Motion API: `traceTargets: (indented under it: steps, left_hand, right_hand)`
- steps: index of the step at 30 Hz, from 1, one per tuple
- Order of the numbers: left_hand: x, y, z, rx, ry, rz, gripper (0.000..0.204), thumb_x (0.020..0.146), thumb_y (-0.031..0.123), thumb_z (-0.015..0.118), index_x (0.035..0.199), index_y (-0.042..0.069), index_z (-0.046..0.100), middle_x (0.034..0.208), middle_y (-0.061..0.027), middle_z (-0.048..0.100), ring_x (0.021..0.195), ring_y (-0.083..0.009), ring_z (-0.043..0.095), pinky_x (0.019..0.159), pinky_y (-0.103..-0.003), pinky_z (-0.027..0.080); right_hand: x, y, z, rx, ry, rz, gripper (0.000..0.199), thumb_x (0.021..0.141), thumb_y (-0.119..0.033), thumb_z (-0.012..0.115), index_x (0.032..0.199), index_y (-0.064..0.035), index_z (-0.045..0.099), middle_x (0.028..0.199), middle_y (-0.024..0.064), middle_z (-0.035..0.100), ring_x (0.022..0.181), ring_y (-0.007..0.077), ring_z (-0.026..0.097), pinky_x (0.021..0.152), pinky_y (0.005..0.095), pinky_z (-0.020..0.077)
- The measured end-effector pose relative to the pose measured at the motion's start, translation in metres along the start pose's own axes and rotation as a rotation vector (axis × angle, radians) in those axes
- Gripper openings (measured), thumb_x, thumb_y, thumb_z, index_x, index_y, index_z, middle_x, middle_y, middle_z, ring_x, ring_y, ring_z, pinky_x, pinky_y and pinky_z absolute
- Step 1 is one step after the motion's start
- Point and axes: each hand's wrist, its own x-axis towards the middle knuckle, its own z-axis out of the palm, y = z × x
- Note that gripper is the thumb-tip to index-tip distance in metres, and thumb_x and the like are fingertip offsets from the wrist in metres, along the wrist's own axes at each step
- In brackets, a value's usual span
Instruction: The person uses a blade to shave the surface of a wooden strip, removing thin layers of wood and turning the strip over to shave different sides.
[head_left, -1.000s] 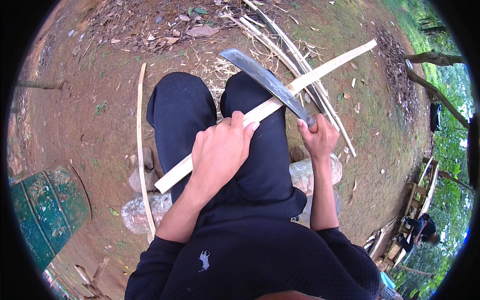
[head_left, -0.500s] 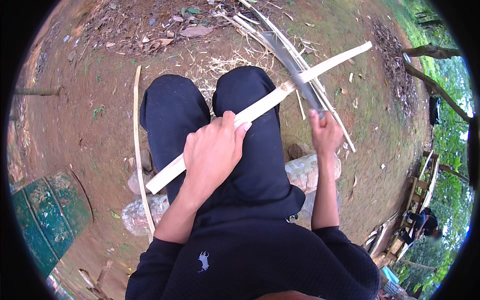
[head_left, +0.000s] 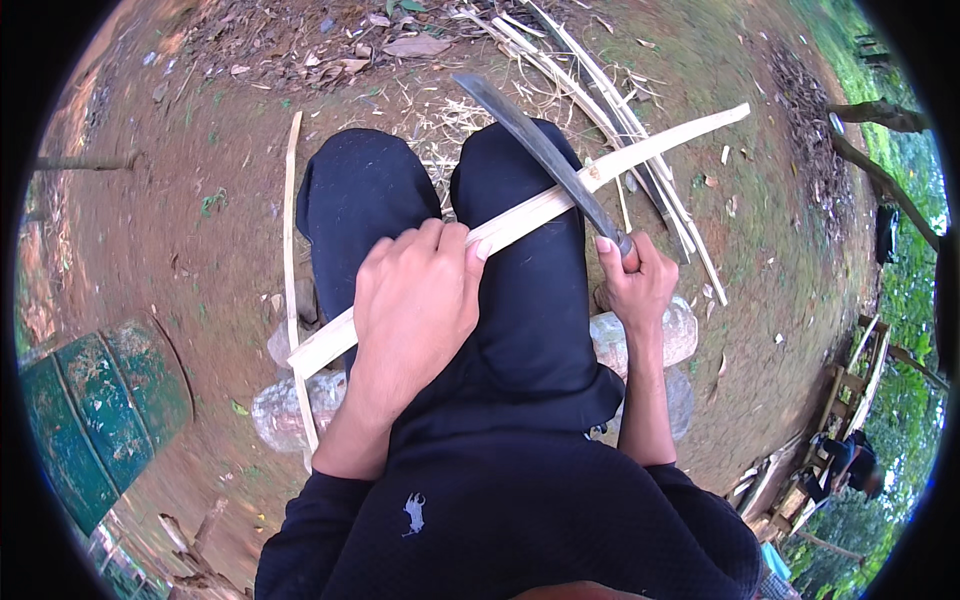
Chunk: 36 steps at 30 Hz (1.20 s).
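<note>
Flanking the knees: thin strip (head_left: 291, 240), perhaps bamboo slats (head_left: 600, 100).

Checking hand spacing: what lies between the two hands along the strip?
Head view: between left hand and right hand, only bare bamboo strip over the dark-trousered knee.

Blade back down across the strip, strip shifted up-right.

Long dark curved machete-type blade (head_left: 545, 155) now lies crossing the pale split bamboo strip (head_left: 560, 200) over the right knee, close to where it sat a second ago; half a second ago it was lifted farther up and right, with its tip near the loose slats on the ground. Right hand (head_left: 632, 285) on the handle sits lower and nearer the body than at that lifted point. Left hand (head_left: 415, 300) rides slightly lower on the strip than a second ago, thumb tip now on the strip's upper edge.
</note>
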Motion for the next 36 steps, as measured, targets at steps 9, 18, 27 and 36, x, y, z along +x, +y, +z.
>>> traceTargets:
  steps: [9,18,27,36]
  left_hand:
    - [0.005,0.000,0.011,-0.142,-0.149,-0.124,0.036,0.107,0.027,0.043,0.086,0.001,0.057,0.070,-0.0224,0.065,0.072,-0.0461,0.065,0.064,-0.055,0.049]
    - [0.002,0.002,0.013,-0.143,-0.127,-0.103,0.030,0.106,0.022,0.044,0.089,0.001,0.056,0.074,-0.0230,0.066,0.072,-0.0466,0.065,0.066,-0.056,0.050]
    - [0.006,0.003,0.016,-0.157,-0.138,-0.104,0.027,0.105,0.021,0.046,0.090,0.002,0.057,0.074,-0.0213,0.067,0.072,-0.0449,0.066,0.066,-0.055,0.050]
    - [0.008,0.012,0.017,-0.135,-0.108,-0.114,0.021,0.102,0.017,0.049,0.092,0.003,0.060,0.076,-0.0213,0.068,0.073,-0.0432,0.067,0.066,-0.054,0.051]
  right_hand:
    - [-0.004,-0.029,0.002,0.092,-0.032,-0.187,0.049,0.079,-0.052,0.082,0.071,-0.0075,0.062,0.050,0.0055,0.051,0.045,0.0237,0.057,0.045,0.0374,0.0439]
    - [0.022,0.000,-0.007,-0.255,0.033,-0.155,0.062,0.080,-0.061,0.078,0.061,-0.0103,0.048,0.049,0.0034,0.052,0.042,0.0238,0.052,0.041,0.0372,0.0416]
    - [0.018,-0.007,-0.007,-0.264,0.059,-0.347,0.064,0.085,-0.068,0.071,0.059,-0.0145,0.047,0.046,-0.0030,0.045,0.037,0.0116,0.044,0.036,0.0344,0.0360]
    - [0.033,0.007,-0.011,-0.327,0.024,-0.192,0.058,0.085,-0.060,0.074,0.064,-0.0110,0.051,0.049,0.0011,0.044,0.042,0.0180,0.045,0.044,0.0376,0.0380]
